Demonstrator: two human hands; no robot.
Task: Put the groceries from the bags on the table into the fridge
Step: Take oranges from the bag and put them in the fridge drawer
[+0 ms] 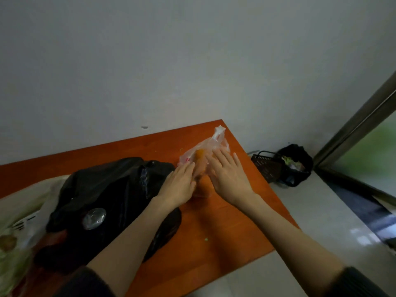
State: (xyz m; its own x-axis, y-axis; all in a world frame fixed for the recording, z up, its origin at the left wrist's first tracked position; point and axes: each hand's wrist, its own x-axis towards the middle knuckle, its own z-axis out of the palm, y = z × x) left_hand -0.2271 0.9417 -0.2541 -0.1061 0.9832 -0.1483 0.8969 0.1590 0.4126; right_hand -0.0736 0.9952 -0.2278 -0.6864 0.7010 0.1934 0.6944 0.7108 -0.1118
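A thin clear plastic bag (216, 140) lies near the far right corner of the orange-brown table (225, 221). An orange item (199, 154) shows through it. My left hand (180, 185) reaches to the bag's near left side with straight fingers touching it. My right hand (227, 174) lies flat over the bag's right side, fingers spread. A large black plastic bag (111, 189) sits crumpled at the table's left middle, with a shiny round lid (94, 218) showing at its front. A white bag (19, 228) with green leafy produce fills the left edge. The fridge is out of view.
Beyond the table's right edge, a dark perforated basket (266, 166) and a bin lined with a black bag (294, 166) stand on the pale floor by the wall. A metal door frame (353, 123) runs along the right.
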